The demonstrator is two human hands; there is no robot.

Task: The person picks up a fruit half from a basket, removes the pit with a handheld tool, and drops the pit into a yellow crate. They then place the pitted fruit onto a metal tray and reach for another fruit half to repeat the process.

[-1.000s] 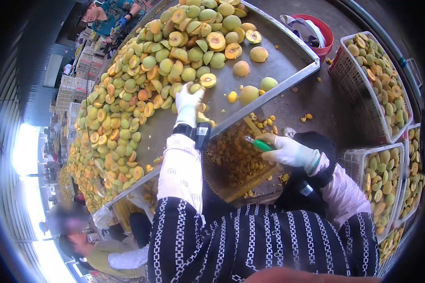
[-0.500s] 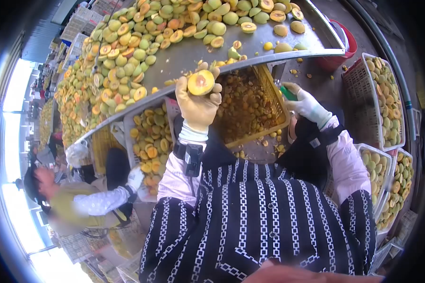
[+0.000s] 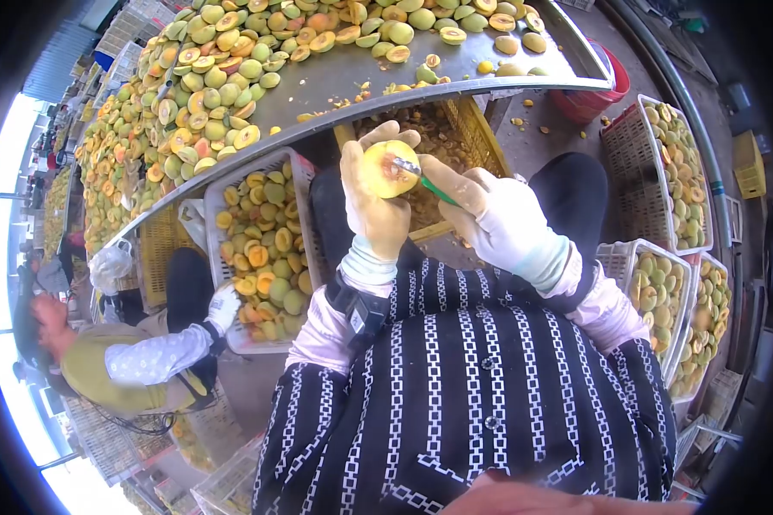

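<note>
The left hand [image 3: 376, 210] is gripping a halved fruit [image 3: 387, 169] (cut face toward the camera) above a yellow crate [image 3: 481, 137]. The right hand [image 3: 498, 221] is clamping a green-handled knife [image 3: 429, 184], its tip touching the fruit, below the metal surface [image 3: 352, 86].

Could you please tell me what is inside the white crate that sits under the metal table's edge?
The white crate holds halved fruit, yellow-orange cut faces and green skins mixed. The metal table covers its far end, and the layers beneath the top fruit are hidden.
</note>
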